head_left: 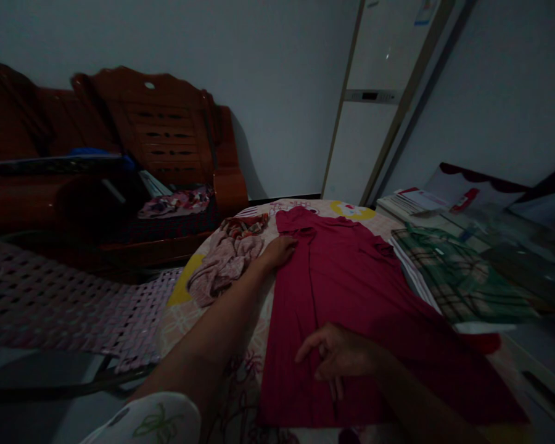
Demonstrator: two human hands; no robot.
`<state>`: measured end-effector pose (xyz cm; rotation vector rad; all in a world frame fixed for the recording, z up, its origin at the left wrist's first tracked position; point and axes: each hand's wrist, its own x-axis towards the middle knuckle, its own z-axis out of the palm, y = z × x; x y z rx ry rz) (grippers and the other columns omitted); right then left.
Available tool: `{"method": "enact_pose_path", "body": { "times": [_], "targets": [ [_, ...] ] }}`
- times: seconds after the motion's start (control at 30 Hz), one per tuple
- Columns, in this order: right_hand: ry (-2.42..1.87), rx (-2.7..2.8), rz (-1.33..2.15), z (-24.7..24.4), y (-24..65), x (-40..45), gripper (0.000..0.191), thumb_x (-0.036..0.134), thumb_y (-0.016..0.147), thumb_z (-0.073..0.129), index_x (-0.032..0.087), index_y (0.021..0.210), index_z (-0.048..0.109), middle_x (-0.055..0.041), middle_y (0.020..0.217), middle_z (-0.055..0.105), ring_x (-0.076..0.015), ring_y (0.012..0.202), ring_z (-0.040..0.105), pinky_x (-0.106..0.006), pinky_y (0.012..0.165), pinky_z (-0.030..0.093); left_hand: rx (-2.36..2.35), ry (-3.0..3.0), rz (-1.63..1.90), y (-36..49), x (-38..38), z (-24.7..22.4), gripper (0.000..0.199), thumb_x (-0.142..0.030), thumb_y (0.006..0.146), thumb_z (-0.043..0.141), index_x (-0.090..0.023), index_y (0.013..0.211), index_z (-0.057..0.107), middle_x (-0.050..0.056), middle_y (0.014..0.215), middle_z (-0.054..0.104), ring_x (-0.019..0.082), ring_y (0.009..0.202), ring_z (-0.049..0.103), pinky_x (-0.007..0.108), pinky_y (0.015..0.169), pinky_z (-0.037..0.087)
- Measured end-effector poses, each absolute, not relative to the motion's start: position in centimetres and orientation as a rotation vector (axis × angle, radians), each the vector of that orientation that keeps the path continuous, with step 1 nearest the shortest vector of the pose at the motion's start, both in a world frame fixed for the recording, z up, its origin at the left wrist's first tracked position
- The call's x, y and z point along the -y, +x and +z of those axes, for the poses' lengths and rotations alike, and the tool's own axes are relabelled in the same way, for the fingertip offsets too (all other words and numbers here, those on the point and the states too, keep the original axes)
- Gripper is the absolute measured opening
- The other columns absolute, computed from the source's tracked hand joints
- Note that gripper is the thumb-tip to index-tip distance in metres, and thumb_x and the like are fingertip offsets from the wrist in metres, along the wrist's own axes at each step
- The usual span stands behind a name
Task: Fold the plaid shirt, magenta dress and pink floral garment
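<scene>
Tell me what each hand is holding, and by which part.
Nothing is lifted. The left hand rests on the red garment's upper left edge; the right hand presses its middle.

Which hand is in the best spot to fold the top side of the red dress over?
Probably the left hand. It rests flat on the far left edge of the red dress, near the shoulder. The right hand lies lower down, on the middle of the dress, with fingers curled, far from that edge.
</scene>
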<state>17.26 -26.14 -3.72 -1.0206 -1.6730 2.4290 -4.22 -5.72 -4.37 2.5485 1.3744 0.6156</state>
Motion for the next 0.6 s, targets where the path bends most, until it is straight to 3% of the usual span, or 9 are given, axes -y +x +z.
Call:
{"method": "enact_pose_path", "body": {
  "times": [0.2,0.37,0.6],
  "targets": [
    [-1.042,1.666,2.415,-3.8,17.2,26.0,0.049,0.019,0.067,0.072,0.013,0.115,0.066,0.0089,0.046,0.054,-0.0106,0.038,0.058,-0.014,0.040,0.038,-1.239,2.624,0.548,-0.5,5.2,-2.3,0.030,-0.021,0.089,0.051,-0.018,0.112,0.071,0.009,0.116,0.070,0.022,0.109,0.064,0.031,0.097,0.047],
    [-1.055,1.631,2.475,-3.3,16.8,26.0,0.052,0.015,0.065,0.068,0.014,0.118,0.064,0.0074,0.047,0.059,-0.0122,0.038,0.061,-0.015,0.041,0.041,-1.417,2.688,0.199,2.8,5.1,-2.5,0.032,-0.032,0.090,0.054,-0.014,0.111,0.070,0.017,0.115,0.067,0.028,0.106,0.065,0.036,0.092,0.049],
    [-1.024,1.683,2.440,-3.0,16.8,26.2,0.050,0.012,0.069,0.065,0.013,0.119,0.063,0.0068,0.048,0.060,-0.0127,0.042,0.064,-0.013,0.043,0.042,-1.622,2.589,0.293,4.3,5.1,-3.4,0.031,-0.012,0.088,0.046,-0.003,0.110,0.066,0.025,0.115,0.065,0.028,0.112,0.062,0.036,0.097,0.047]
  ]
}}
